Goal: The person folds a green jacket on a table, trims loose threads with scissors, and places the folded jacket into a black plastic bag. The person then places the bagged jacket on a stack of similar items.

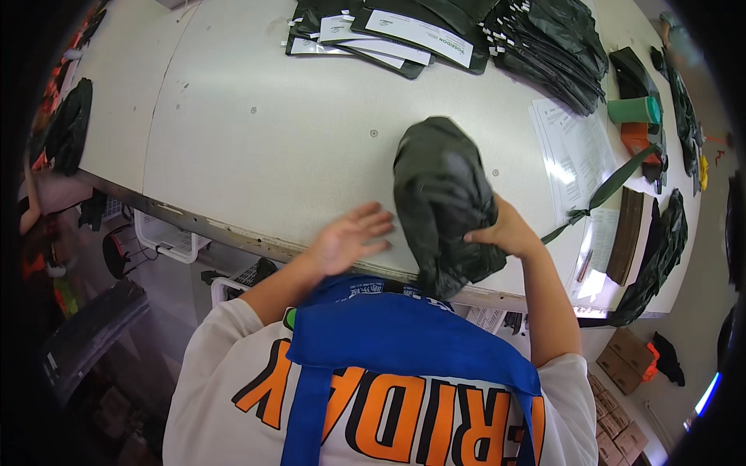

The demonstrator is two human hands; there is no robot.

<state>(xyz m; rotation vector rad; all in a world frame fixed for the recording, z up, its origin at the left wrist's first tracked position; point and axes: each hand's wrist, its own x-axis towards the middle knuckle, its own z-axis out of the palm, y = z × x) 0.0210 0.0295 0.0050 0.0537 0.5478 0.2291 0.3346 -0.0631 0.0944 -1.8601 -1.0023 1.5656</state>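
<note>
A long, glossy green-black bundle (439, 179) of thin cloth or plastic stands out over the table's near edge, its lower end close to my apron. My right hand (505, 229) grips its right side, thumb across the front; the other fingers are hidden behind it. To the left of the bundle, my left hand (353, 237) is held with fingers spread, apart from it and slightly blurred. What the bundle is made up of cannot be told from here.
Flat black packets with white labels (420, 35) lie at the table's far side, beside a stack of black folded pieces (548, 50). Printed sheets (571, 155), a green cup (633, 110) and a dark green strap (602, 193) are on the right. A white basket (167, 237) sits below the edge.
</note>
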